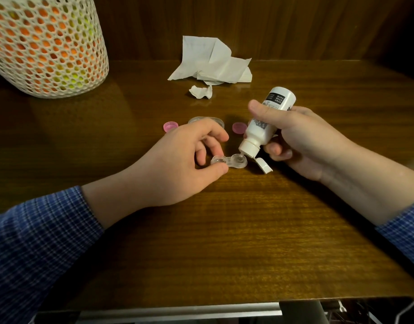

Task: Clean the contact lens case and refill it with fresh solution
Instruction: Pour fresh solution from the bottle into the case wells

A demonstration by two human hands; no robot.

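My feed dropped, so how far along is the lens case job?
Done: both pink caps are off and used tissue lies behind. In hand: the left hand steadies the lens case while the right hand tips the solution bottle over its right well. Left: any unfilled well, then capping.

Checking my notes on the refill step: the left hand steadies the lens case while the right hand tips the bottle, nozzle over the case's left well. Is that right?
Not quite. The head view shows the bottle nozzle over the right well of the case, not the left. The left hand pinches the left well to steady it, and the right hand tips the bottle as you wrote.
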